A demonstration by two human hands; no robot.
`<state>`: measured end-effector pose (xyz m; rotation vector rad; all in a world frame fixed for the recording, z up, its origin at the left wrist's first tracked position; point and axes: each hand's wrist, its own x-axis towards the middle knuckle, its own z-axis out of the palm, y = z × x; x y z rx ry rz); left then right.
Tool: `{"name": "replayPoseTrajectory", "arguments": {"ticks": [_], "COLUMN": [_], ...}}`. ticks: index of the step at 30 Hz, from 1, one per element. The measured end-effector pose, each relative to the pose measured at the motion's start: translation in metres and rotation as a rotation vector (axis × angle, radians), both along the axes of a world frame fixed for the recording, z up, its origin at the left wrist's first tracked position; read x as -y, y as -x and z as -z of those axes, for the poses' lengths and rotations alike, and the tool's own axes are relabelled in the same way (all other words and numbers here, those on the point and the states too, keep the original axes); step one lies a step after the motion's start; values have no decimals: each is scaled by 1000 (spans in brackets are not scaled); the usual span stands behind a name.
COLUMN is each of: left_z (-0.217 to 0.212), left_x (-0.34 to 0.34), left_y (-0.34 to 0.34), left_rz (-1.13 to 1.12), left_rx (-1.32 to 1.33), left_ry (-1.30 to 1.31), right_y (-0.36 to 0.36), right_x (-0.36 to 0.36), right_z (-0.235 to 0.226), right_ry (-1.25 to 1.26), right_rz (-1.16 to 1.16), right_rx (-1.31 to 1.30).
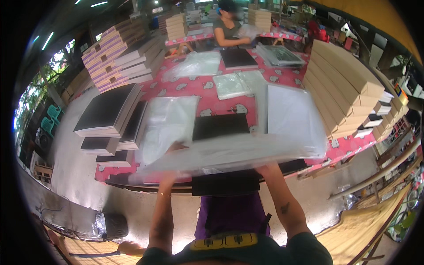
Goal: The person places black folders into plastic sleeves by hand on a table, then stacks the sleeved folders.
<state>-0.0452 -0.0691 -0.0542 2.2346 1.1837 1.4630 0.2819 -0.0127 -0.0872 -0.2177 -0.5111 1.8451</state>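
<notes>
Likely light, limp and slippery, the clear plastic sheet (221,153) hangs above the bench's (210,104) near edge, left hand (169,173) and right hand (267,168) grasping its near side; wide-apart holds should limit sagging.

No wording can be read. The shirt (238,252) bears a yellow print (225,241) with rounded dark marks, and the cartons (100,66) at left carry purple printed bands, their details too small to make out.
</notes>
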Motion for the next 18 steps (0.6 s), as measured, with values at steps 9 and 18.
{"name": "replayPoseTrajectory", "arguments": {"ticks": [9,18], "left_z": [-128,-69], "left_x": [-7,-51], "left_y": [-55,-149], "left_rz": [178,115], "left_rx": [1042,597], "left_ry": [139,580], "right_y": [-56,-71], "right_x": [-4,-8], "right_z": [22,-81], "right_ry": [-240,-99], "right_rz": [7,872], "right_rx": [-226,-53]}}
